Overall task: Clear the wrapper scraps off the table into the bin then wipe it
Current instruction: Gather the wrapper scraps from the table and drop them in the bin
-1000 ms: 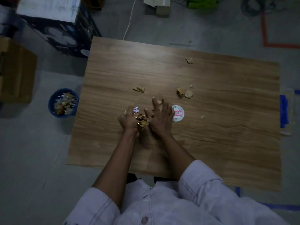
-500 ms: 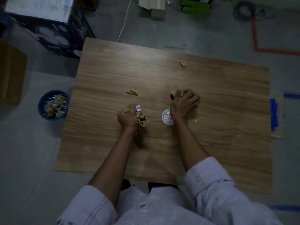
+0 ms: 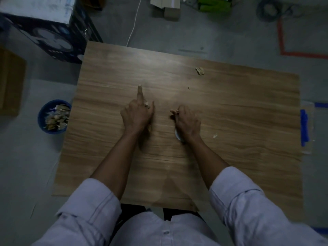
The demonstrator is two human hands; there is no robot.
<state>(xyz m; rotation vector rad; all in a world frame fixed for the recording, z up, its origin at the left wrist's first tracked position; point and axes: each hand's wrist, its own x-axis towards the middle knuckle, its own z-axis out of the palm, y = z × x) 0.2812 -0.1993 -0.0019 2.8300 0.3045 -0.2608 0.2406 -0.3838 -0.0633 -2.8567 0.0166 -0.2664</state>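
Wrapper scraps [image 3: 146, 104] are bunched in both hands over the middle of the table [image 3: 248, 103]. Your left hand [image 3: 137, 115] holds a bundle under its curled fingers, with the index finger stretched straight forward. Scrap edges show at the knuckles and below the palm. Your right hand [image 3: 187, 120] is curled round a smaller bundle. A round label [image 3: 177, 136] lies partly hidden beneath that wrist; whether the hand touches it cannot be told.

The step in hand appears to be gathering loose pieces before the transfer to the bin.

1. Hold each bundle firmly. Crumpled wrapper is likely springy and may open and shed pieces.
2. Collect the remainder. A crumpled scrap [image 3: 200, 71] lies toward the far edge, well apart from both hands. A clear fragment [image 3: 215, 135] lies near your right hand, on its right side. A dark speck [image 3: 189, 88] lies between them.
3. Lift the round label by an edge, as it probably lies flat.
4. Carry to the bin [image 3: 53, 131], which stands on the floor beside the table's left edge. It is heaped with scraps, so release low, inside the rim.

Wiping is not yet due. A blue item [image 3: 304, 126] at the table's right edge may be the cloth; this cannot be confirmed.
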